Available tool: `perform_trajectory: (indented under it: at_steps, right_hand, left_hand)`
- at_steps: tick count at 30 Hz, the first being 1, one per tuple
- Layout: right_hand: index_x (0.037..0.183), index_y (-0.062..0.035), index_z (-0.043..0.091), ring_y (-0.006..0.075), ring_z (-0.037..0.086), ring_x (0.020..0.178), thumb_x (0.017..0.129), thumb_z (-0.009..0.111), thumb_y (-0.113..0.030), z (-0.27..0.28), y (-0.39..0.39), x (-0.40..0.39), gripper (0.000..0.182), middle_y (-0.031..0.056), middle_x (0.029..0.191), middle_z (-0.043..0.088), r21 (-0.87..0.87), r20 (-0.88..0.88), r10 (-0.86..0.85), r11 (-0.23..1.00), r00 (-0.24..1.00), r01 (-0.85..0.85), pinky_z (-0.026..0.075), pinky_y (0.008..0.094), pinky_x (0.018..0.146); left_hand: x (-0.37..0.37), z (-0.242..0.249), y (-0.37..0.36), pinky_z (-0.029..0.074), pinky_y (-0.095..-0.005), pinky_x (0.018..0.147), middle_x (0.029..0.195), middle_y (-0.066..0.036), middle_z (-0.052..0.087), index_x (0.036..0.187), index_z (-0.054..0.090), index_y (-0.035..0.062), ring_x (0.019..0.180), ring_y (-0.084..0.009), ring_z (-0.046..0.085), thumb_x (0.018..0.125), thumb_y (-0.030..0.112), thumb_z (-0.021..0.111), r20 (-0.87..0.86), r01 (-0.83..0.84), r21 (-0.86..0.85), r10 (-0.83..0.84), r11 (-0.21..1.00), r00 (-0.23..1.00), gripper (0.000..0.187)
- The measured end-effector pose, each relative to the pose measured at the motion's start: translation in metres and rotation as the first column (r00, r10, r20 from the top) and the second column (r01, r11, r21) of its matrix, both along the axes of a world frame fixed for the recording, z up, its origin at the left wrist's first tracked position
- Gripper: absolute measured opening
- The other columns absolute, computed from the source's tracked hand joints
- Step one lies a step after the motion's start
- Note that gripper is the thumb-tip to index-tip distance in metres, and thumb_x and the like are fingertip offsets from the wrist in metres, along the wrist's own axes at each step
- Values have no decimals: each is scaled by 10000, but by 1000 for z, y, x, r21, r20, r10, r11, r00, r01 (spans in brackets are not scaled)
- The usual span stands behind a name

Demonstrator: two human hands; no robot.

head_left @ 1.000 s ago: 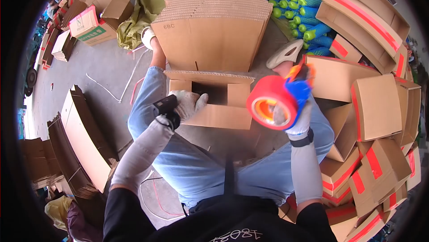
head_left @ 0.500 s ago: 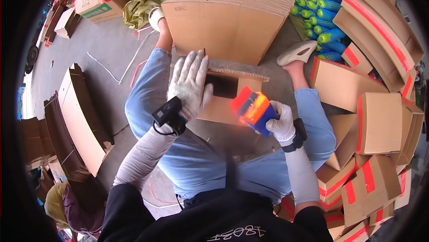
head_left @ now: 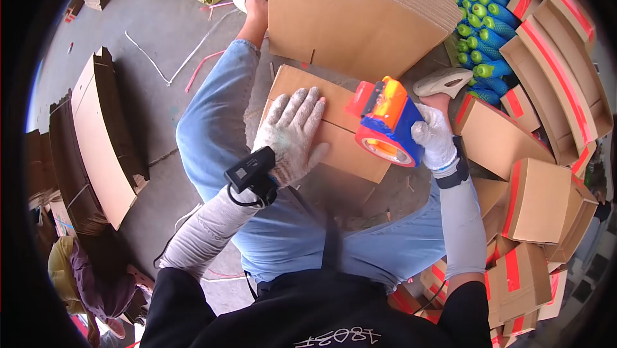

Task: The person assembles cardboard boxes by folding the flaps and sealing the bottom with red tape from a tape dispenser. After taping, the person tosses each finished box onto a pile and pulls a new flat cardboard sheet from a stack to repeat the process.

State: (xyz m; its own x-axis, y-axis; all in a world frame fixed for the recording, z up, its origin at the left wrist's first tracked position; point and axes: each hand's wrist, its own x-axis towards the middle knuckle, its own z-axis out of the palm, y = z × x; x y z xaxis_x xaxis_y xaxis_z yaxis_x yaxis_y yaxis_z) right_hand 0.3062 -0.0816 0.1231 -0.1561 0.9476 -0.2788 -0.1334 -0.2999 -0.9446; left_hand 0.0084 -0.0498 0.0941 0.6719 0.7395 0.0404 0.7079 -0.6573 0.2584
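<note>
A cardboard box (head_left: 350,133) stands on the floor between my legs, its top flaps folded down and meeting in a seam. My left hand (head_left: 290,128), in a whitish glove, lies flat on the left part of that top with its fingers stretched out. Gripped in my gloved right hand (head_left: 434,136) is a blue and orange tape dispenser (head_left: 389,123), loaded with a roll of red tape. It is held over the right end of the box, overlapping the seam in this view.
A tall stack of flat cardboard (head_left: 360,26) stands just ahead. Red-taped boxes (head_left: 546,200) pile up on my right, near blue-netted green goods (head_left: 482,33). Flattened cardboard (head_left: 106,136) lies left, with a person (head_left: 96,277) at lower left.
The box's flaps, partly open before, are now folded down. My left hand has come to rest on top, and the tape dispenser has moved right and turned. The view has shifted.
</note>
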Motion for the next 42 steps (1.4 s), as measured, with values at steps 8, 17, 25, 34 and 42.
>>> perform_trajectory:
  at_steps: [8,17,25,34,42]
  right_hand:
    - [1015,-18,657,57,578,812,808,810,-232,18,8,-18,335,-8,895,652,-129,241,200,976,950,-173,488,236,727]
    - [1040,-11,651,64,575,831,828,793,-254,36,13,-32,352,1,906,653,-119,455,250,968,855,-219,486,245,743]
    - [1051,4,663,76,594,836,845,771,-230,61,33,-59,330,32,925,675,-234,525,388,922,758,-309,496,247,753]
    - [974,0,690,64,598,796,847,769,-210,43,40,-74,258,18,856,679,-182,505,312,950,805,-254,497,246,723]
    - [953,5,688,57,583,745,845,768,-195,38,41,-71,241,15,816,670,-129,515,286,958,808,-257,488,247,674]
  left_hand:
    - [-9,-10,5,273,-509,1150,1404,-212,512,1386,478,-14,1359,-353,436,898,295,607,358,-26,-138,75,990,931,592]
    - [62,26,-20,507,-339,824,1076,-85,663,1182,622,36,956,-182,633,1010,367,521,22,698,-703,985,139,-174,386]
    - [-45,10,55,541,-364,819,938,-154,698,1045,647,-53,871,-219,675,1030,239,467,258,278,-846,805,456,-534,344]
    - [-42,-171,50,477,-328,859,1007,-111,700,1050,684,-50,918,-183,630,980,326,556,188,-80,-978,982,190,32,403]
    - [-47,-103,58,393,-336,1043,1311,-189,581,1432,404,-57,1224,-243,536,937,383,627,357,-293,-837,867,462,347,699]
